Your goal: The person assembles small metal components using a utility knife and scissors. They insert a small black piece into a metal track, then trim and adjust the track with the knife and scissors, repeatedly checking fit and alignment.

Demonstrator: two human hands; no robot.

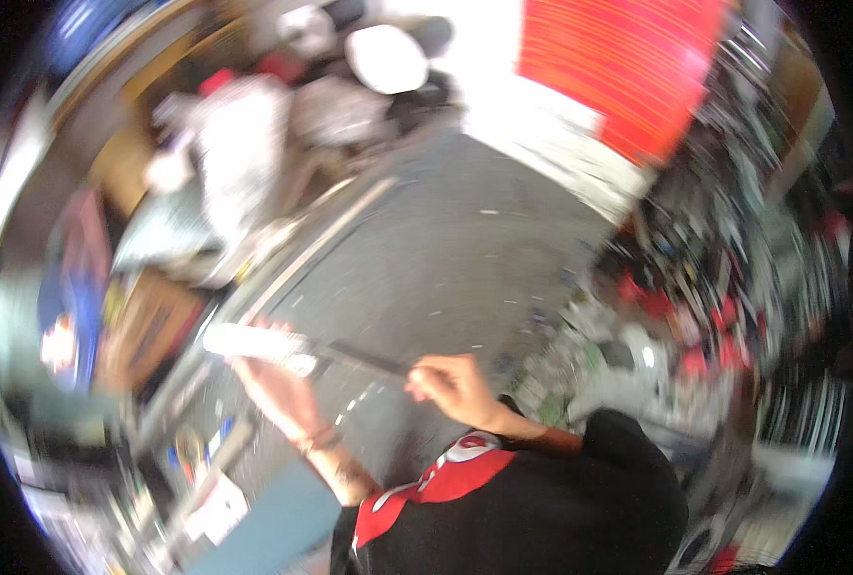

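My left hand [281, 388] holds up a white, elongated object [249, 341] with a shiny end; blur hides its exact kind. A bracelet circles that wrist. To the right, the fingers of my right hand [453, 388] are closed around one end of a dark, narrow, flat strip [371, 360]. The strip's far end points at the white object, and I cannot tell whether the two touch. Both hands are above a dark grey surface [465, 220] flecked with small white bits.
Clear plastic bags [239, 144] and a brown cardboard box [153, 326] lie along the left side. A red panel [618, 72] is at the far right. Mixed scrap [694, 316] is heaped on the right, with crumpled clear plastic [599, 383] nearby. A blue-grey sheet [273, 522] lies lower left.
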